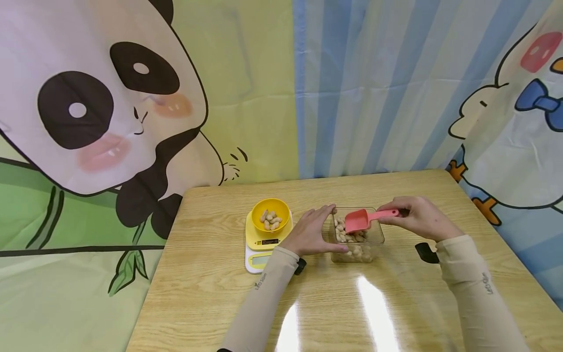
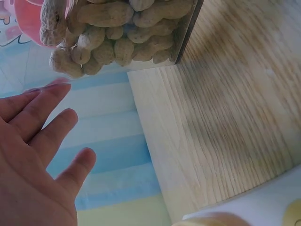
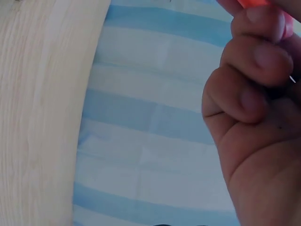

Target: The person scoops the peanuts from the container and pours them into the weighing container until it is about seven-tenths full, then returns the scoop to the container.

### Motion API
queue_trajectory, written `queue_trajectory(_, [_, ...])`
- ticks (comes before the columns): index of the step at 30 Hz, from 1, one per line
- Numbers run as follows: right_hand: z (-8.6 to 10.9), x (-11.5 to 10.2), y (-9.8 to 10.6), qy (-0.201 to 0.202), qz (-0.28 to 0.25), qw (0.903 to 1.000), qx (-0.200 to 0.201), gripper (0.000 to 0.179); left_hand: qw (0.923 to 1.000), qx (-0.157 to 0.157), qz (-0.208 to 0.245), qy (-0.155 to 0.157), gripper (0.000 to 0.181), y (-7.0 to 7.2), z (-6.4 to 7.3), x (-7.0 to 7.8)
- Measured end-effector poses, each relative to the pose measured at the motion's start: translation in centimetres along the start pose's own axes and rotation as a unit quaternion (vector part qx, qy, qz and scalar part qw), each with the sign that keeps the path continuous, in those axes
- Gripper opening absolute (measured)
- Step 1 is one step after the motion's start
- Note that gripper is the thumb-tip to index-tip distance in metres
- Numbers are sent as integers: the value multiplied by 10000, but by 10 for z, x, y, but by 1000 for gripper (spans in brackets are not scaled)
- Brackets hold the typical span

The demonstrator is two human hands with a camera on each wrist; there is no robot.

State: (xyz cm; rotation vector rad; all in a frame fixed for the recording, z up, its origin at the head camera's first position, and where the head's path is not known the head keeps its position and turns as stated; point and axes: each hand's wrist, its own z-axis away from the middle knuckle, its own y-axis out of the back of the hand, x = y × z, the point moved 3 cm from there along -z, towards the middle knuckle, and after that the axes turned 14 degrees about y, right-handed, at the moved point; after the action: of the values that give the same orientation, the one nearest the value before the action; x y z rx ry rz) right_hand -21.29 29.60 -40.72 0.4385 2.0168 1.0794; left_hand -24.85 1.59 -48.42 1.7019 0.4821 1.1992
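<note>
A clear rectangular container (image 1: 352, 257) of unshelled peanuts (image 2: 106, 14) stands on the table. At its left side my left hand (image 1: 310, 233) holds it, thumb along the front and fingers at the back corner. In the left wrist view that hand (image 2: 40, 136) has its lower fingers spread, apart from the container. My right hand (image 1: 418, 215) pinches the handle of a pink scoop (image 1: 357, 221), whose bowl is tilted over the peanuts inside the container. The right wrist view has the right hand's fingers (image 3: 256, 61) curled, with little of the scoop showing.
Left of the container, a yellow bowl (image 1: 285, 208) with several peanuts (image 1: 270, 220) sits on a yellow and white kitchen scale (image 1: 251, 244). The wooden table (image 1: 206, 293) ends at a printed curtain (image 1: 259, 98) behind.
</note>
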Motion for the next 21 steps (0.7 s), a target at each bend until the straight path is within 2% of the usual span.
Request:
queue_trajectory(6, [-7, -8, -2, 909, 286, 9953, 192, 18, 10000, -38, -3, -18, 118, 1, -1, 2])
queue_trajectory(9, [-10, -8, -4, 1068, 241, 9934, 354, 18, 10000, -38, 63, -4, 117, 3, -1, 3])
queue_trajectory(11, [-10, -6, -6, 976, 121, 9943, 408, 18, 9999, -29, 116, 20, 116, 3, -1, 2])
queue_trajectory(15, [-4, -1, -12, 515, -434, 9967, 456, 17, 9998, -50, 158, 101, 116, 2, 0, 0])
queue_trajectory(18, [3, 4, -17, 174, -814, 9948, 579, 16, 9997, -63, 184, 123, 116, 0, 1, -1])
queue_trajectory(21, [7, 7, -20, 21, -912, 9934, 697, 17, 9997, -80, 199, 126, 116, -1, 1, -1])
